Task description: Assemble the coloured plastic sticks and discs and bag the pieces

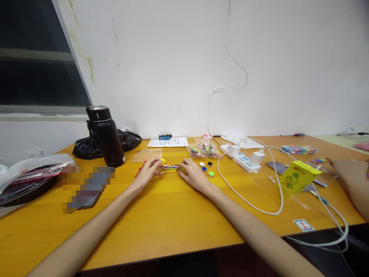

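Note:
My left hand [148, 172] rests on the orange table, fingers apart and bent over a small group of thin coloured plastic pieces [170, 167]. From the other side, my right hand [193, 174] reaches the same pieces with spread fingertips at their right end; its fingers partly hide them. A red plastic piece [140, 169] shows beside my left hand, and a yellow round piece [163, 161] lies just beyond its fingers. Right of my right hand are several small round pieces, among them a blue one [204, 169] and a green one [211, 174].
A black bottle [106, 140] and a phone [90, 192] stand and lie left. Behind are a clear bag of parts [204, 149], paper [168, 142] and a screwdriver [165, 136]. A power strip [245, 161], cables, a yellow box [298, 177] and another person's hand [347, 175] are right.

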{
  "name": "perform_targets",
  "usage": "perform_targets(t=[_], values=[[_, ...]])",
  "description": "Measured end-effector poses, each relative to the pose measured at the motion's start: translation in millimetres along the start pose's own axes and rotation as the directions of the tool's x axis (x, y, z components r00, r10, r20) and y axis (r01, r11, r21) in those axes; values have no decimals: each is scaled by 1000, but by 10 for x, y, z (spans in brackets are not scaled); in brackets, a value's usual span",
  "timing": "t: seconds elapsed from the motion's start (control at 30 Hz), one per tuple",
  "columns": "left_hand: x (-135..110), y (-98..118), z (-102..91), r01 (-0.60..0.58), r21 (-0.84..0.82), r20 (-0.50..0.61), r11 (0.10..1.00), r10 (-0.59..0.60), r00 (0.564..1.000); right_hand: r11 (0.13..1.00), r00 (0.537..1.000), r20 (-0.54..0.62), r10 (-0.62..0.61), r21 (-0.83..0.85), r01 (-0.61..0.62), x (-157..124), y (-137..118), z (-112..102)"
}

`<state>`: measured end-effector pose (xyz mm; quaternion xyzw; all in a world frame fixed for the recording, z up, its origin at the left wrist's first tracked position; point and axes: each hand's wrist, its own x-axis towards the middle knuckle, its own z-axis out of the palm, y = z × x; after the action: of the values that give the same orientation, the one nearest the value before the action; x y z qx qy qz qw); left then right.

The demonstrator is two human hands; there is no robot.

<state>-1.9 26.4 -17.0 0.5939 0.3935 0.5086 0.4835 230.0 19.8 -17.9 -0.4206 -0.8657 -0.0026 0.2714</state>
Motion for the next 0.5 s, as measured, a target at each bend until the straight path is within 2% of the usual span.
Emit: perform_targets(t=[0.23, 0.5], values=[[0, 7, 4, -13, 6, -15, 1000, 13, 1000, 1000, 1000, -10, -10, -5, 10, 5, 26, 9], [-9, 26, 7, 39, -94, -45, 995, -43, 998, 999, 999, -23, -37, 3, 37, 17, 47, 27]])
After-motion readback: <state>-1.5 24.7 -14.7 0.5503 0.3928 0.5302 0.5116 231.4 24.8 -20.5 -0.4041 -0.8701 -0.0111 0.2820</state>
